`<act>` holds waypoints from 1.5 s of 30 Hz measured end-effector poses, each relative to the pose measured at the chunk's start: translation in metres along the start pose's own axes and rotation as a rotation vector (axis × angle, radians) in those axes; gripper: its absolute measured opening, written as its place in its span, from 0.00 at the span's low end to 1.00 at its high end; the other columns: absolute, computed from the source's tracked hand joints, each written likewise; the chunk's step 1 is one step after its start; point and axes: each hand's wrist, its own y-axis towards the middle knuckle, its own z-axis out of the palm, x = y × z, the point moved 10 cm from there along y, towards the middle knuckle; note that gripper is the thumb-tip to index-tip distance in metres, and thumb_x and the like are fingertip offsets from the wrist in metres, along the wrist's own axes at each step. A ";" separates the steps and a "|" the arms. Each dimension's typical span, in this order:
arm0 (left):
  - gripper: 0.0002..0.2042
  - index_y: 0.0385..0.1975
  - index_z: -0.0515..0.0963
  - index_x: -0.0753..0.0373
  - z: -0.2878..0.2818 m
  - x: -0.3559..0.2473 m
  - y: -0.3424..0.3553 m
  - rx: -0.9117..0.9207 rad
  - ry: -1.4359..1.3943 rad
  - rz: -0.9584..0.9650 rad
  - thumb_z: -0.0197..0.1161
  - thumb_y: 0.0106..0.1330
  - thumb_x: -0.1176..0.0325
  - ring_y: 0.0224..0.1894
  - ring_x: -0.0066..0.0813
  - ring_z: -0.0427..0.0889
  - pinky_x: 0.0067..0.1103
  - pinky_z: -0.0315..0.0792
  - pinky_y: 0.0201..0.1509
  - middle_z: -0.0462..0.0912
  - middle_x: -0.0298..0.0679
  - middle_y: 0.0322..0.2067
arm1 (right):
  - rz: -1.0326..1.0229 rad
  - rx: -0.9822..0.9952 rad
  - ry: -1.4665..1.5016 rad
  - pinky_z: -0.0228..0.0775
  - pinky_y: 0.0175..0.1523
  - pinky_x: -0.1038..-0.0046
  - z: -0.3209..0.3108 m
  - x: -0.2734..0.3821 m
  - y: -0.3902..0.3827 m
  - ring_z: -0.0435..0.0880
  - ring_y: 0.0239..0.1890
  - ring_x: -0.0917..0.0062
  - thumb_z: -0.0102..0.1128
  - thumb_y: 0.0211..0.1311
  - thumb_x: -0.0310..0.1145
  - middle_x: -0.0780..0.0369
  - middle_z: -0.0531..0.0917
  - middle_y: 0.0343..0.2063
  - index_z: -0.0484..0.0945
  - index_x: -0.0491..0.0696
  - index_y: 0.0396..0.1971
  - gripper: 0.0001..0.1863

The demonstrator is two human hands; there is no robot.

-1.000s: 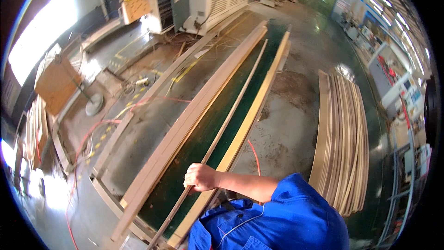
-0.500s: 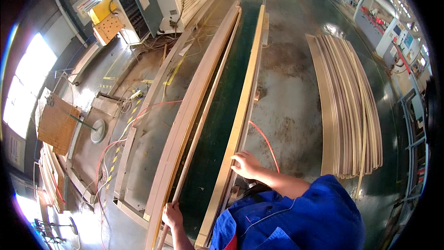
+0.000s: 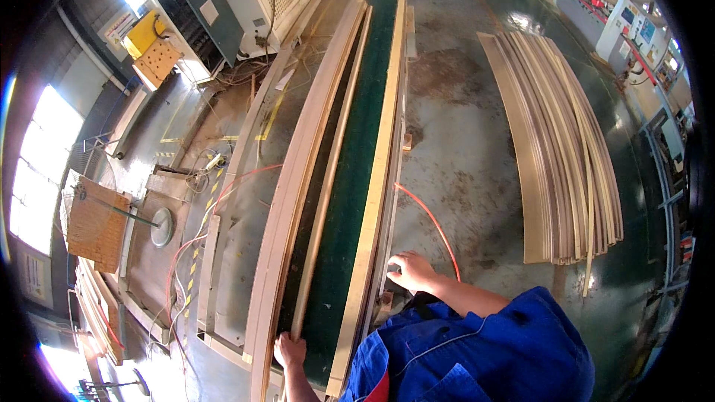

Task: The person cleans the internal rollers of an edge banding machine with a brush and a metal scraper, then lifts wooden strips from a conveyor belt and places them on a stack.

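My left hand (image 3: 290,350) is closed around the near part of a long, narrow wooden strip (image 3: 325,201). The strip lies lengthwise over the dark green surface (image 3: 356,156), with a dark gap between it and the long pinkish-brown boards (image 3: 292,186) on its left. To the right runs a long pale yellow wooden board (image 3: 377,179). My right hand (image 3: 412,271) is just outside that board's right edge, apart from it. Its fingers are loosely bent, with the thumb apart, and nothing shows in them.
A large stack of thin wooden strips (image 3: 547,156) lies on the floor at the right. A red hose (image 3: 434,225) curves out beside the bench. Cables and a metal frame (image 3: 208,275) lie on the left, with an open cabinet (image 3: 195,22) behind.
The narrow strip has shifted right, away from the pinkish-brown boards, with my left hand on it. My right hand has come off the pale yellow board to its right. The view has turned slightly.
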 end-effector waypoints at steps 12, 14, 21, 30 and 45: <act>0.24 0.26 0.76 0.65 -0.091 -0.038 -0.067 -0.026 -0.161 -0.039 0.77 0.41 0.52 0.34 0.48 0.85 0.38 0.77 0.39 0.84 0.50 0.27 | 0.449 0.274 0.981 0.77 0.47 0.75 0.079 0.059 0.088 0.83 0.40 0.75 0.65 0.63 0.45 0.54 0.82 0.47 0.64 0.32 0.61 0.37; 0.29 0.41 0.79 0.63 -0.086 -0.046 -0.086 0.081 -0.139 -0.006 0.65 0.56 0.40 0.41 0.57 0.83 0.43 0.77 0.48 0.84 0.55 0.38 | 0.454 0.206 1.222 0.77 0.41 0.74 0.083 0.081 0.102 0.81 0.35 0.77 0.65 0.61 0.44 0.57 0.82 0.37 0.71 0.35 0.53 0.30; 0.28 0.35 0.79 0.60 -0.091 -0.028 -0.098 -0.022 -0.274 -0.069 0.70 0.48 0.40 0.39 0.56 0.83 0.44 0.76 0.43 0.85 0.53 0.35 | 0.526 0.091 1.067 0.71 0.31 0.73 0.074 0.100 0.100 0.78 0.25 0.79 0.65 0.58 0.40 0.61 0.79 0.23 0.74 0.45 0.29 0.14; 0.34 0.49 0.76 0.61 -0.091 -0.010 -0.051 0.024 -0.184 -0.045 0.67 0.52 0.38 0.42 0.57 0.83 0.45 0.77 0.43 0.84 0.56 0.38 | 0.357 0.342 1.124 0.76 0.43 0.74 0.083 0.134 0.140 0.83 0.36 0.79 0.58 0.67 0.40 0.64 0.84 0.35 0.78 0.46 0.43 0.14; 0.34 0.50 0.76 0.65 -0.067 0.059 0.059 -0.076 -0.289 -0.062 0.79 0.41 0.59 0.52 0.48 0.75 0.37 0.70 0.60 0.77 0.48 0.46 | 0.468 0.125 0.910 0.72 0.34 0.77 0.045 0.000 0.050 0.80 0.27 0.83 0.58 0.66 0.35 0.65 0.82 0.25 0.78 0.45 0.36 0.09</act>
